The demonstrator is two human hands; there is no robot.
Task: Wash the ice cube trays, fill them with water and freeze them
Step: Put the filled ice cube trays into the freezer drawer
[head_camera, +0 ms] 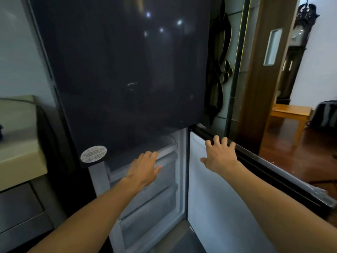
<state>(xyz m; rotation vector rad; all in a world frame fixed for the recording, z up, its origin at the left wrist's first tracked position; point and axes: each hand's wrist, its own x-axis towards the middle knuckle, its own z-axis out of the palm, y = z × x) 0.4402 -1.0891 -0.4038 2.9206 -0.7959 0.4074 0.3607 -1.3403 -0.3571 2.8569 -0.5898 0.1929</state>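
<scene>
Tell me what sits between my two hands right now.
In the head view, the freezer's white frame edge and the inner face of the open freezer door lie between left hand and right hand.

Two hands [144, 167] [220, 156], one upper door [127, 70], one lower door [218, 198], one sticker [94, 153].

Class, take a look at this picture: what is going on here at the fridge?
A person stands at a dark fridge whose lower freezer door is swung open to the right. The right hand holds the door's top edge, fingers curled over it. The left hand rests on the front of the top drawer inside the freezer, fingers fairly straight.
</scene>
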